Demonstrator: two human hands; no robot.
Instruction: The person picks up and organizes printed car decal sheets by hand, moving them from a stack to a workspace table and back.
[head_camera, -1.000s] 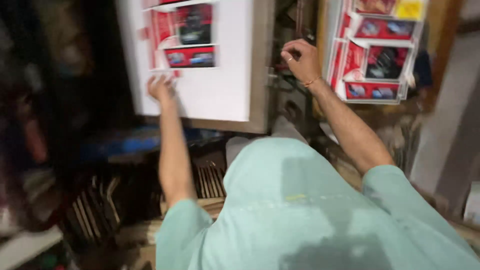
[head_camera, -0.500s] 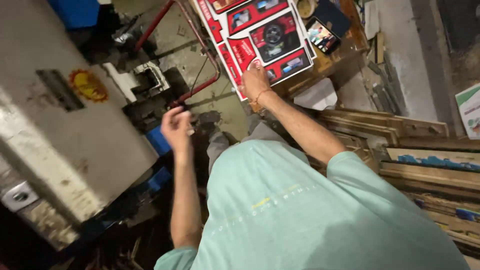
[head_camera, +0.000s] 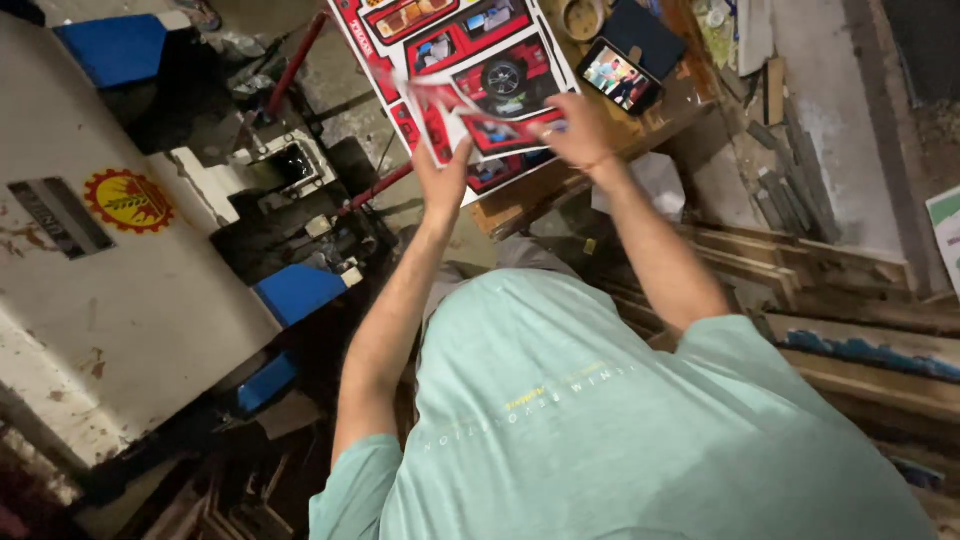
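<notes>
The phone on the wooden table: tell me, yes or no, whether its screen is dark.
No, the phone lies on the wooden table with its screen lit, showing a colourful picture.

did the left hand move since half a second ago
Yes. The left hand went from beside the grey machine up to the red printed sheet on the wooden table, now gripping it.

The left hand has risen from beside the machine to join the right hand on the red printed sheet, apparently lifting one piece.
</notes>
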